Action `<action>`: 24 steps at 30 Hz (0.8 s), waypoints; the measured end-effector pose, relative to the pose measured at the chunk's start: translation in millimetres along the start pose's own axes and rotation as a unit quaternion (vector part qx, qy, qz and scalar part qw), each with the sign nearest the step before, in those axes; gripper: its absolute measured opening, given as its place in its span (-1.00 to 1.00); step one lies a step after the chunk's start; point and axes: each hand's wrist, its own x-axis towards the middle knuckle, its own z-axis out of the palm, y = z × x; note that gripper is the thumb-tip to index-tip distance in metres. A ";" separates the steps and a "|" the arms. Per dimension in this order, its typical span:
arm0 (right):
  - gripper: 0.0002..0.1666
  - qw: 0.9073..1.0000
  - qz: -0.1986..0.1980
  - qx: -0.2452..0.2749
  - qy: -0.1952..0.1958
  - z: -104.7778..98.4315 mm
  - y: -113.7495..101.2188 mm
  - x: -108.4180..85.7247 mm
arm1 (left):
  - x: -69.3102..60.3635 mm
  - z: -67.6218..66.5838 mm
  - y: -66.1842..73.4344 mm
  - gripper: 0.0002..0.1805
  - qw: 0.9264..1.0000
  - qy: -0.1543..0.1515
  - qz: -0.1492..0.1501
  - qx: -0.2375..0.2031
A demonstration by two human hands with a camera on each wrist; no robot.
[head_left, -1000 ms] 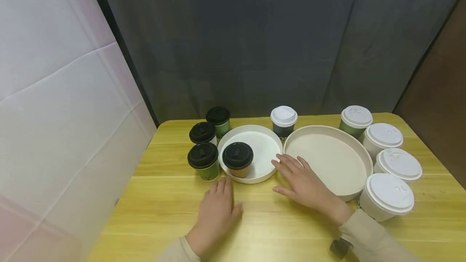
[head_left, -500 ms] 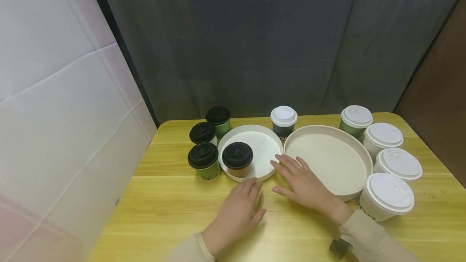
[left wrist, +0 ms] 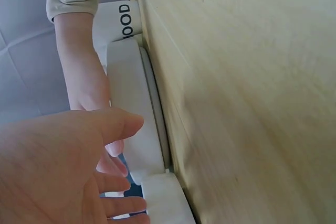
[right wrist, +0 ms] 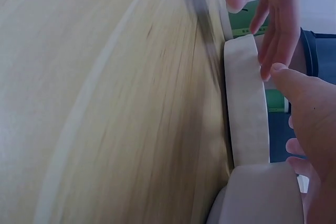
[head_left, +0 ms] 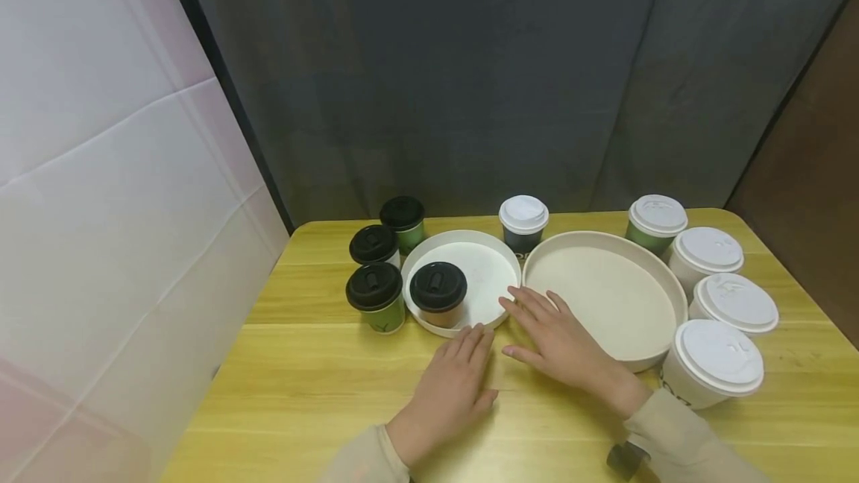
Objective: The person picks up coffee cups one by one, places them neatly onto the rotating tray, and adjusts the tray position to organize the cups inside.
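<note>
My left hand (head_left: 451, 387) lies with outstretched fingers at the front rim of the small white round tray (head_left: 486, 270); whether the fingertips touch it is hard to tell. One black-lidded paper cup (head_left: 438, 287) stands upright inside this tray, toward its front left. Fingers spread, my right hand (head_left: 555, 340) hovers or rests where the white tray meets the larger cream round tray (head_left: 604, 285). Nothing stands in the cream tray. In the left wrist view the left hand (left wrist: 63, 161) has its thumb apart from the fingers, holding nothing. The right wrist view shows the right hand (right wrist: 313, 124) likewise holding nothing.
Left of the white tray stand three black-lidded cups, the nearest a green cup (head_left: 382, 311). A white-lidded dark cup (head_left: 523, 222) is behind the trays. Several white-lidded cups, among them a large white cup (head_left: 713, 364), line the right side. Dark curtain (head_left: 429, 80) backs the table.
My left hand has moved right, from beside the green cup to the front rim of the white tray. The right hand, cups and trays stay nearly where they were.
</note>
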 end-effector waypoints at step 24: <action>-0.12 1.000 0.003 0.009 -0.023 2.2 -6.9 4.3 | -14.0 7.4 -16.4 -0.12 0.998 0.017 -0.054 0.018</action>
